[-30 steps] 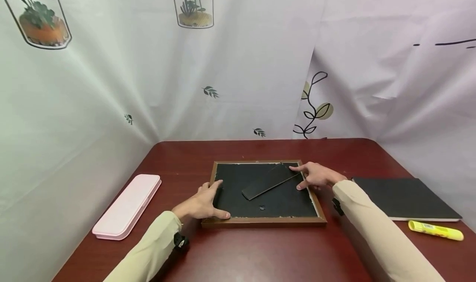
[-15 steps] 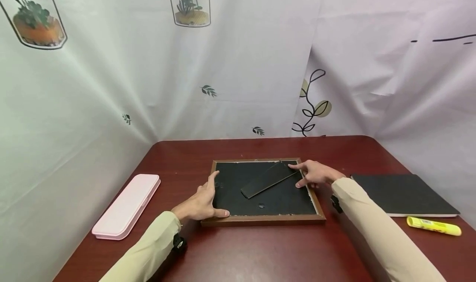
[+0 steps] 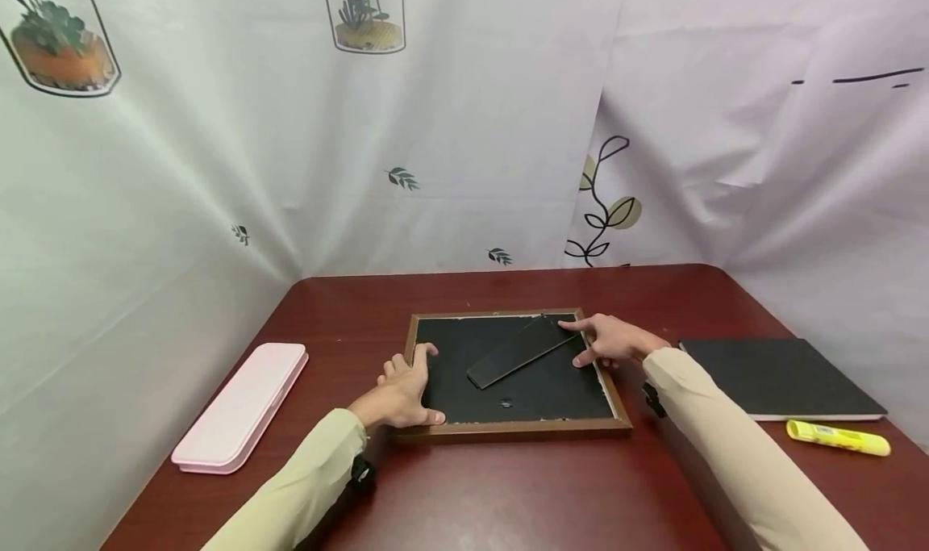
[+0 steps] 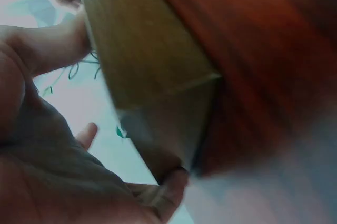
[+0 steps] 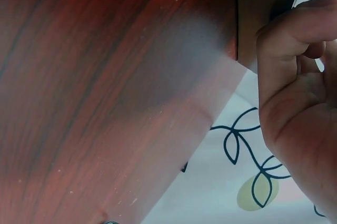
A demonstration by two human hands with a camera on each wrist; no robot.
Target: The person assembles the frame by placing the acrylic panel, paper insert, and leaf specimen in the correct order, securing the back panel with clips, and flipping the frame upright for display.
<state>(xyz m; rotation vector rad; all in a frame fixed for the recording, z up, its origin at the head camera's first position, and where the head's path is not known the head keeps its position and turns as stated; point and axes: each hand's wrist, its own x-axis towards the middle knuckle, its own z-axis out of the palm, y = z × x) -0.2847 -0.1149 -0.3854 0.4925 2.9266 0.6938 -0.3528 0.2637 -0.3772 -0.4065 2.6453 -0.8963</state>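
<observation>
Frame (image 3: 511, 432) is lying back-up between the left hand (image 3: 402, 386), resting wide-spread at its near corner, and the right hand (image 3: 613, 340), gripping its opposite rim (image 3: 616, 394); from under the right forefinger (image 3: 576, 324), a black stand (image 3: 514, 356) is slanting away leftward.

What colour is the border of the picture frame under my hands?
The frame border is brown, seen best in the head view.

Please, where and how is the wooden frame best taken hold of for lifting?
Grip the wooden frame by its left and right borders, probably, coming from both sides: it lies flat, and its thick edge stands above the table. I would avoid the black strip lying diagonally.
</observation>
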